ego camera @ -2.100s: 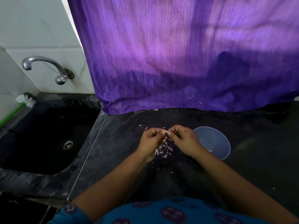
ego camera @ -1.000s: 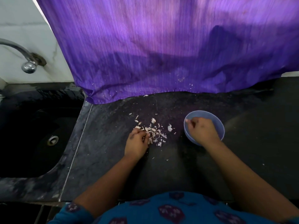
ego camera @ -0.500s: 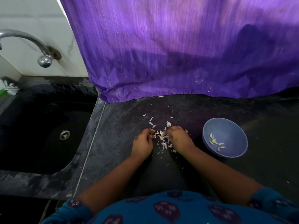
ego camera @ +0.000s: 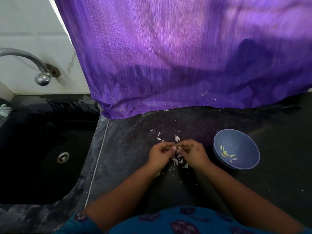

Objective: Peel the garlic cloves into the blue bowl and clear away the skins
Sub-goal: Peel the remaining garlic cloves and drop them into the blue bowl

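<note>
My left hand (ego camera: pixel 161 154) and my right hand (ego camera: pixel 193 152) meet over the dark counter (ego camera: pixel 135 166), fingers curled, both pinching a small pale garlic clove (ego camera: pixel 176 147) between their fingertips. Loose white garlic skins (ego camera: pixel 179 161) lie scattered on the counter beneath and beyond the hands. The blue bowl (ego camera: pixel 239 137) stands to the right of my right hand, a short gap away, with several peeled yellowish cloves (ego camera: pixel 227 155) in its bottom.
A black sink (ego camera: pixel 42 157) with a drain lies to the left of the counter, under a chrome tap (ego camera: pixel 33 63). A purple cloth (ego camera: pixel 185 56) hangs down to the back of the counter. A white brush tip (ego camera: pixel 4 109) shows at far left.
My right hand left the bowl and came back to the skin pile. Both hands then rose off the counter and closed together on a clove.
</note>
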Demonstrator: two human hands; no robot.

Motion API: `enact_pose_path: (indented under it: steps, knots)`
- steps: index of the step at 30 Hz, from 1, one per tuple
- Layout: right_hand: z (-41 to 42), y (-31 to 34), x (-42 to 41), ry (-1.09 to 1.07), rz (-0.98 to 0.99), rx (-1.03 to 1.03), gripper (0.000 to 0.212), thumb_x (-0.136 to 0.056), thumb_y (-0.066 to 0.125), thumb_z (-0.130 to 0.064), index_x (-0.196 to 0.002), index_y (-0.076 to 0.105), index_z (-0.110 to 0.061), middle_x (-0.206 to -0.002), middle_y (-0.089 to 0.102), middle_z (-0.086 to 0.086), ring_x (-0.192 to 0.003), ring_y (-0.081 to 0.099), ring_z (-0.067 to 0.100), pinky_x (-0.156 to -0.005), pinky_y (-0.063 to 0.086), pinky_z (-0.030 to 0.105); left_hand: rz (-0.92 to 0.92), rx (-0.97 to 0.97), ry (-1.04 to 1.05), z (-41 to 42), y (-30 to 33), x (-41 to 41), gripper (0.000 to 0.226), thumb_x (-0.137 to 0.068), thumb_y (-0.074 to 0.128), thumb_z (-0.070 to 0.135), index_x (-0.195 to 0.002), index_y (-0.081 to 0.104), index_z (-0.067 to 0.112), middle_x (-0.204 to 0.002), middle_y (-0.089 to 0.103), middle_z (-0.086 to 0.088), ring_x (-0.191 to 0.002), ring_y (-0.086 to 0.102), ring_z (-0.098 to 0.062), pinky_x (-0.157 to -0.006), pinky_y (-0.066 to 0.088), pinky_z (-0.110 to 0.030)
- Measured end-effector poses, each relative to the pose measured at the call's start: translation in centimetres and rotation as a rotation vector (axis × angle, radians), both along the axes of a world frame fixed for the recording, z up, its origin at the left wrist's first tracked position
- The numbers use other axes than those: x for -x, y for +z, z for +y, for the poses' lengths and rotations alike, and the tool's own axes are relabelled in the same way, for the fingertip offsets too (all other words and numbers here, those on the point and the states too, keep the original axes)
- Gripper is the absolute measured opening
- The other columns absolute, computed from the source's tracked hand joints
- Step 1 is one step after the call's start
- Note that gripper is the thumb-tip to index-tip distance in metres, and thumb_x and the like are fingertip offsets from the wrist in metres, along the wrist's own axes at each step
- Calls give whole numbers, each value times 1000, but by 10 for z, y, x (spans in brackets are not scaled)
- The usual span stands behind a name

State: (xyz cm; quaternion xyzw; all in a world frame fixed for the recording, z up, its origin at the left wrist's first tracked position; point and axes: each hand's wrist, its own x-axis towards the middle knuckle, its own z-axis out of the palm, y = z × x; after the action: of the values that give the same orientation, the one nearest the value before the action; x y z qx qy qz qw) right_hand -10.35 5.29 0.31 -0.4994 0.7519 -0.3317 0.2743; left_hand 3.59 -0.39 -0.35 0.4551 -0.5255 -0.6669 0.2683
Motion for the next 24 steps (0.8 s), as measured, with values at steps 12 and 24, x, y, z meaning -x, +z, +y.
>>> enact_pose_path:
  steps: [12, 24]
  knots:
    - [-2, 29, -19, -77, -388, 125, 19, -81, 73, -2, -81, 70, -20, -76, 73, -5, -71, 69, 3, -68, 54, 16, 348, -397, 62, -15, 27, -13, 10, -86, 63, -6, -91, 66, 2, -70, 73, -3, -65, 69, -6, -60, 52, -12]
    - [-12, 24, 21, -180, 96, 39, 14, -84, 73, -12, -97, 75, -16, -85, 71, -1, -77, 65, 11, -69, 48, 15, -139, 168, -96, -32, 12, -13, 16, -83, 73, 8, -92, 68, 20, -77, 69, 3, -77, 67, -10, -75, 55, -23]
